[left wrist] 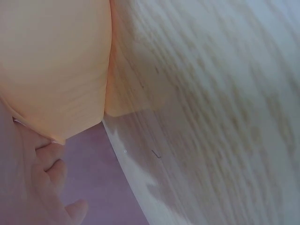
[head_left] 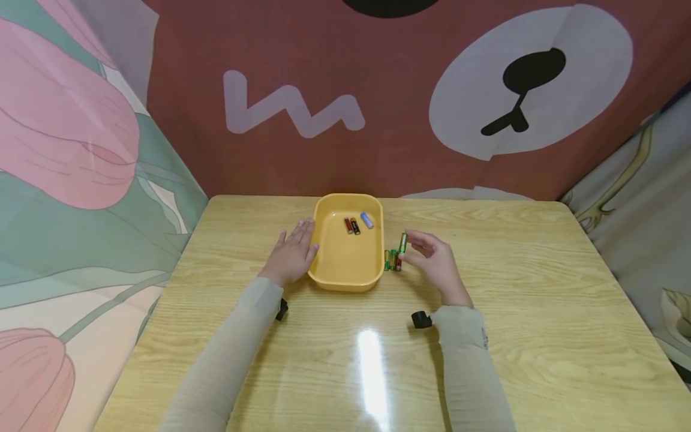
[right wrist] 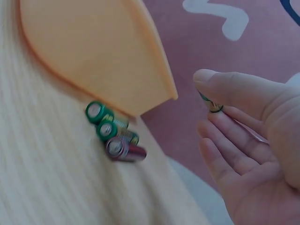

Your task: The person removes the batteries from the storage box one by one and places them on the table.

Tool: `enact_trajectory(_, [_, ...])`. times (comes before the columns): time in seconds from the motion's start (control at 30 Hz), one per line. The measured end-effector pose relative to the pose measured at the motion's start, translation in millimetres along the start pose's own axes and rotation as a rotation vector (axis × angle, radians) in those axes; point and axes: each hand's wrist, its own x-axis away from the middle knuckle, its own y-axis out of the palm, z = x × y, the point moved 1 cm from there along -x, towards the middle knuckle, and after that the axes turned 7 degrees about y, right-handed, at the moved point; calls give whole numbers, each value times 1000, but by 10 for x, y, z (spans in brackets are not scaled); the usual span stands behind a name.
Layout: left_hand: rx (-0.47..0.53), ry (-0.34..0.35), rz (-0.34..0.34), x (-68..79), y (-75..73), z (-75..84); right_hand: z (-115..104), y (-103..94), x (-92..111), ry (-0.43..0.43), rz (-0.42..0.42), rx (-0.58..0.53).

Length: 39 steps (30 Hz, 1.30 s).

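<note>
A yellow tray stands near the table's back edge; inside lie a red battery, a black battery and a blue battery. Straight fingers of my left hand rest against the tray's left side. Between thumb and fingertips, my right hand pinches a green battery above the table, right of the tray. Below it, two green batteries and a dark red battery lie side by side along the tray's right wall. In the right wrist view the thumb partly hides the held battery.
The wooden table extends to both sides and in front of the tray. Behind it hangs a brown cloth with a bear print; a flowered cloth covers the left side. Light glares off the table in front.
</note>
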Motion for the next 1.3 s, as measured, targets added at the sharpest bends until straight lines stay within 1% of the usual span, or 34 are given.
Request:
enact_trajectory(0.07, [0, 3, 0, -6, 0, 0, 97, -17, -29, 20, 2, 9])
enact_trajectory(0.17, [4, -2, -5, -10, -1, 2, 183, -32, -49, 36, 8, 21])
enact_trajectory(0.33, [-5, 4, -2, -10, 4, -8, 256, -53, -61, 36, 15, 34])
enact_trajectory(0.53, [-8, 1, -3, 5, -13, 0, 362, -71, -67, 98, -5, 47])
enact_trajectory(0.63, [-9, -1, -10, 3, -18, 3, 412, -70, -72, 111, -7, 51])
enact_trajectory(0.9, [-9, 1, -4, -2, -23, 17, 513, -79, -87, 82, -4, 27])
enact_trajectory(1.03, [2, 1, -2, -1, -23, 22, 541, -87, -78, 90, -6, 23])
enact_trajectory(1.13, [8, 2, 0, -6, -16, 19, 555, -93, -75, 97, -6, 44])
enact_trajectory(1.23, [8, 1, 3, -15, 5, 4, 570, -98, -81, 85, -16, 76])
enact_trajectory(1.3, [9, 1, 3, -20, 18, -7, 540, -97, -68, 83, -23, 90])
